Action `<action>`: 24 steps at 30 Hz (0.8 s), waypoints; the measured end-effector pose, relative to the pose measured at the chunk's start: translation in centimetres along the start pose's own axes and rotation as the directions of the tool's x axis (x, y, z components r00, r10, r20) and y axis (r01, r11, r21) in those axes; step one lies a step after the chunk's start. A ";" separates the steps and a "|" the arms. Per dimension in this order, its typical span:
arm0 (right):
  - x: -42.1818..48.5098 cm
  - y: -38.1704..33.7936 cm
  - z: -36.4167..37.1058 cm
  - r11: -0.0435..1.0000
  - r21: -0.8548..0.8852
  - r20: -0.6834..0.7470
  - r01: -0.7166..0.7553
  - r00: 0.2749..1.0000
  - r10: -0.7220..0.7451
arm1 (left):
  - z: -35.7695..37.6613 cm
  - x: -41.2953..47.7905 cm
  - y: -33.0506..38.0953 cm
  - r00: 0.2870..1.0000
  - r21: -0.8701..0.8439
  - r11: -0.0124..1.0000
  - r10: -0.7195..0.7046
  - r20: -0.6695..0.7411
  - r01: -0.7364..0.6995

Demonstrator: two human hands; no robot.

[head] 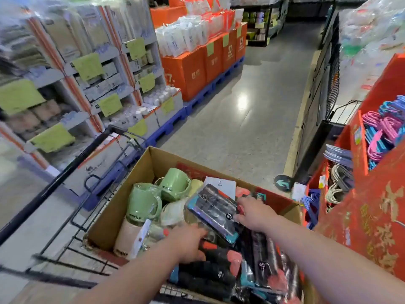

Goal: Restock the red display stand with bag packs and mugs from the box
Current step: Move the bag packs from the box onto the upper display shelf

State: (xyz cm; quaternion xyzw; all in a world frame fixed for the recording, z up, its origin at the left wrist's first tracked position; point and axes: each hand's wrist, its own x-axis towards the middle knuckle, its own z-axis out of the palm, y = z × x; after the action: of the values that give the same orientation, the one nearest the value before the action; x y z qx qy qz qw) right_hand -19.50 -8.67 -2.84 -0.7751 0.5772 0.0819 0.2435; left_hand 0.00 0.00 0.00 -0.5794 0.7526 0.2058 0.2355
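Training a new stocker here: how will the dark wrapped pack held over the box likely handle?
The dark pack looks flat and soft, so it probably flexes rather than staying stiff. Its glossy wrap shows glare, so it may slip in the right hand. Probably light: that hand grips only one edge.

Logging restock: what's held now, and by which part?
Right hand grips the dark plastic-wrapped bag pack by its right edge; left hand, cannot tell.
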 end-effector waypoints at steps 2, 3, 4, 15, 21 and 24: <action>0.4 0.1 0.2 0.997 0.075 0.031 -0.010 0.999 0.008 | 0.4 0.5 -0.3 0.999 -0.022 0.999 -0.040 -0.008 0.040; 0.5 0.0 0.3 0.994 0.106 0.044 -0.009 0.999 0.004 | 0.8 0.6 -0.6 0.997 -0.023 0.997 -0.072 -0.007 0.072; 0.5 0.0 0.5 0.992 0.123 0.058 -0.020 0.998 0.013 | 0.9 0.6 -0.9 0.994 -0.027 0.994 -0.106 -0.017 0.105; 1.5 -1.1 2.4 0.967 0.202 0.034 -0.156 0.988 0.152 | 2.3 0.3 -3.9 0.975 -0.085 0.981 -0.184 -0.124 0.174; 1.9 -1.6 2.8 0.923 0.283 0.044 -0.261 0.965 0.260 | 2.7 0.0 -4.6 0.977 -0.157 0.974 -0.182 -0.110 0.164; 1.6 -2.1 1.9 0.917 0.277 0.056 -0.286 0.958 0.282 | 3.1 0.0 -5.0 0.975 -0.225 0.961 -0.188 -0.118 0.159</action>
State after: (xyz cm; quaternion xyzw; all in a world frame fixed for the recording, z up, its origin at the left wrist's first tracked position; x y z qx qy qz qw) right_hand -16.73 -8.73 -4.54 -0.6399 0.6874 0.0388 0.3412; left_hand 5.16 0.60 -2.72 -0.6781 0.6867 0.2236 0.1363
